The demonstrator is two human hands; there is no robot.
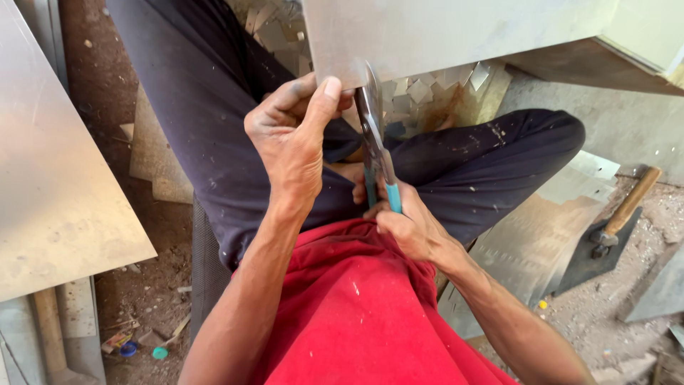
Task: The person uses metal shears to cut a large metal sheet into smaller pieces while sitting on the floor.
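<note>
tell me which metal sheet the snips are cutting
The sheet held up at top centre, pinched at its lower edge by the left hand. The snips in the right hand bite into that edge; the big sheet at left lies untouched.

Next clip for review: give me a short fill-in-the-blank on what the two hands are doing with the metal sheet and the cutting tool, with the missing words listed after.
1. The left hand pinches the lower edge of the ____ sheet.
2. The right hand grips tin snips whose handles are ____ in colour.
3. To the right, on the ground, lies a ____ with a wooden handle.
4. The person wears a ____ shirt.

Missing words: metal; blue; hammer; red
</note>
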